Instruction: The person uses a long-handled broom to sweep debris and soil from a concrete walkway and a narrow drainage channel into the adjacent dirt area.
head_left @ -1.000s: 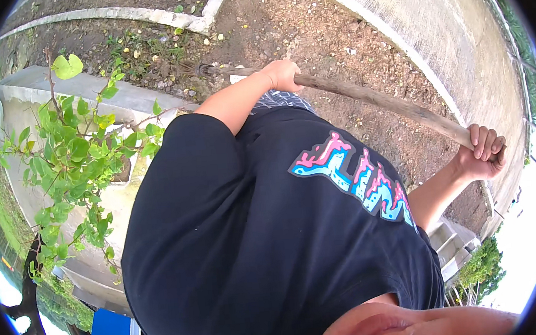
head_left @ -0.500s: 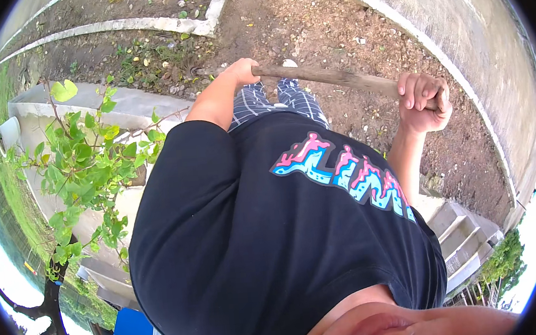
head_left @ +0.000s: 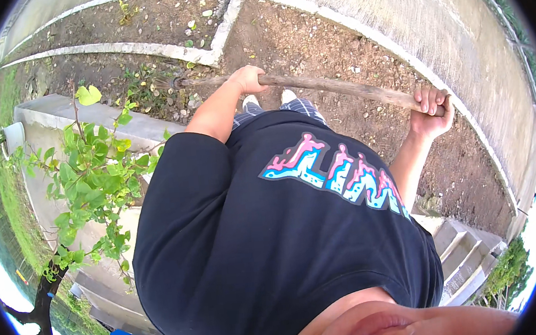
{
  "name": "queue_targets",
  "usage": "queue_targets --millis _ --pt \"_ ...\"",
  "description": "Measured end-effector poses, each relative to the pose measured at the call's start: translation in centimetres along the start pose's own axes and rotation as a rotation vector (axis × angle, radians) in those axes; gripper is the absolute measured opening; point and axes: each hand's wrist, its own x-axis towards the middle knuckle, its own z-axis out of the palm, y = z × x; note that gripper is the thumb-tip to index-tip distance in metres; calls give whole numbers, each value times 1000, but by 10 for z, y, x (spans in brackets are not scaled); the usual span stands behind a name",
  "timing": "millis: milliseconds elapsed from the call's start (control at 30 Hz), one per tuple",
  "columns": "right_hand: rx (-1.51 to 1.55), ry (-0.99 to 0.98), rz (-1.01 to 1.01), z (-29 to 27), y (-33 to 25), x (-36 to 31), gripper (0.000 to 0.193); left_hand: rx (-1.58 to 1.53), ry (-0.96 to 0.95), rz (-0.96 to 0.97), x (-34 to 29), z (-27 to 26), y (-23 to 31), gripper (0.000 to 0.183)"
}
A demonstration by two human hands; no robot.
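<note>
A long, rough wooden pole (head_left: 337, 86) runs across in front of my body, slanting down toward the right. It looks like a broom's handle: at its far left end, past a dark binding, a small fan of thin bristles or tines (head_left: 165, 83) rests at the soil among leaves; its exact kind is hard to make out. My left hand (head_left: 248, 79) grips the pole partway along, palm over it. Fingers of my right hand (head_left: 432, 112) wrap around its right end. My shoes (head_left: 287, 96) show just beyond the pole.
Bare soil with pebbles and fallen leaves (head_left: 309, 44) lies ahead, bordered by a pale concrete curb (head_left: 226, 35). A concrete wall (head_left: 459, 33) curves along the right. Leafy branches (head_left: 92, 175) hang at the left beside a concrete ledge (head_left: 56, 112). Steps (head_left: 460, 247) are at lower right.
The pole has shifted slightly right and down with my right hand, and its bristly end now shows at the left. The view has tilted, showing more ground ahead.
</note>
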Motion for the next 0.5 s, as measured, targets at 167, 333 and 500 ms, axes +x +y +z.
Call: queue_targets --millis 167,333,500 --pt "-40 -20 75 20 2 39 28 -24 -53 -32 23 0 -8 38" --pt "-386 -208 197 52 43 104 24 -161 58 -163 27 17 -67 33" --pt "-948 -479 -304 107 -3 195 21 -402 253 -340 39 3 -121 33"
